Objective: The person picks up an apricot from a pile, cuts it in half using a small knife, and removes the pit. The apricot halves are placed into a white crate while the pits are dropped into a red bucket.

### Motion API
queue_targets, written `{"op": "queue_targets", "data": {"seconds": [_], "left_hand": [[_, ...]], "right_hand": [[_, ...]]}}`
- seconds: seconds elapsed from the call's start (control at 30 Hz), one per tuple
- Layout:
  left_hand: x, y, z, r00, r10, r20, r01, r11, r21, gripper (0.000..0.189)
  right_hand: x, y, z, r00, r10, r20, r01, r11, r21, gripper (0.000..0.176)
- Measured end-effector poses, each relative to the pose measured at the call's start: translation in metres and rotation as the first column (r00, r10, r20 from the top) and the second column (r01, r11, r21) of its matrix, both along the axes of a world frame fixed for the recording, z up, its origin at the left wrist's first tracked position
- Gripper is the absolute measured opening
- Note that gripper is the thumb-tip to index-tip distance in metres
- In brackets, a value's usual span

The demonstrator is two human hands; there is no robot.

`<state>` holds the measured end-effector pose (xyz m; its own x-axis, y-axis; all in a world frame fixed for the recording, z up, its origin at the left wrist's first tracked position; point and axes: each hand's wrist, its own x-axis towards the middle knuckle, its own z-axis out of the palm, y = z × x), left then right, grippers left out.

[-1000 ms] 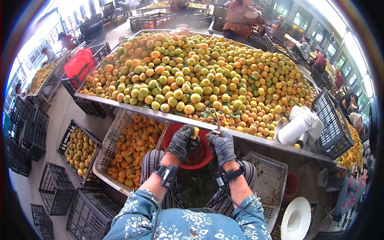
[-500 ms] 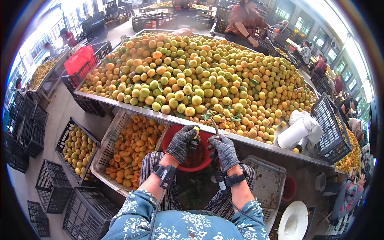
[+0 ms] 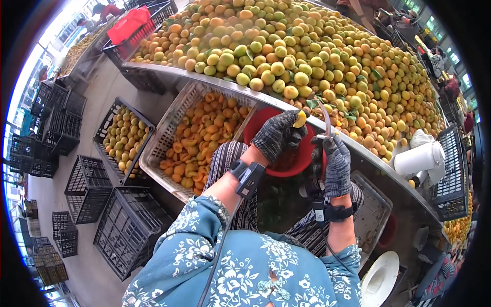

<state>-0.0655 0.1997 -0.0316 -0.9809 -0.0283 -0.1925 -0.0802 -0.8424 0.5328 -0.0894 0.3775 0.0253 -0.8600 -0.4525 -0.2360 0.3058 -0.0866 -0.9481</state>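
Observation:
My left hand (image 3: 279,135), in a dark grey knit glove, is closed around a yellow apricot (image 3: 300,119) whose end shows above the fingers. My gloved right hand (image 3: 336,165) grips a knife (image 3: 326,116), its narrow curved blade pointing up. A small gap separates the blade from the fruit. Below both hands sits a red tub (image 3: 285,171), its contents mostly hidden by the left hand. Beyond the hands, whole apricots (image 3: 307,66) are heaped on a metal-edged table (image 3: 204,80). To the left, a white crate (image 3: 151,153) holds split apricots (image 3: 202,140).
A black crate (image 3: 147,134) of whole apricots stands left of the white one, with several black crates (image 3: 130,225) on the floor. At right are a white jug (image 3: 417,157), a black crate (image 3: 451,174), a grey tray (image 3: 378,215) and a white hat (image 3: 381,279).
The camera view has turned and tilted down, so the scene appears shifted right and rotated. Both hands keep their hold on the apricot and the knife.

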Motion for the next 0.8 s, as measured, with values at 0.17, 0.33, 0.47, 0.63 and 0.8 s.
{"op": "queue_targets", "data": {"seconds": [0.17,0.33,0.47,0.63,0.8], "left_hand": [[-0.004,-0.002,-0.003,0.998,0.054,-0.016,-0.056,0.977,-0.205,0.028],[0.000,0.000,0.005,0.991,0.055,-0.119,-0.081,0.971,-0.224,0.027],[0.003,-0.001,0.013,0.996,-0.007,-0.094,-0.020,0.959,-0.282,0.030],[0.008,0.000,0.024,0.997,-0.028,-0.077,-0.003,0.930,-0.369,0.029],[0.011,-0.003,0.021,0.994,-0.073,-0.084,0.032,0.912,-0.409,0.025]], "right_hand": [[-0.002,-0.005,-0.010,0.994,0.056,-0.098,-0.049,0.996,0.069,0.023],[0.000,-0.007,-0.018,0.975,0.071,-0.210,-0.044,0.991,0.128,0.026],[0.001,-0.005,-0.025,0.935,0.087,-0.343,-0.022,0.982,0.189,0.022],[0.006,-0.008,-0.013,0.837,0.159,-0.524,0.037,0.938,0.344,0.016],[0.001,-0.008,-0.025,0.603,0.161,-0.781,0.189,0.923,0.335,0.015]]}}
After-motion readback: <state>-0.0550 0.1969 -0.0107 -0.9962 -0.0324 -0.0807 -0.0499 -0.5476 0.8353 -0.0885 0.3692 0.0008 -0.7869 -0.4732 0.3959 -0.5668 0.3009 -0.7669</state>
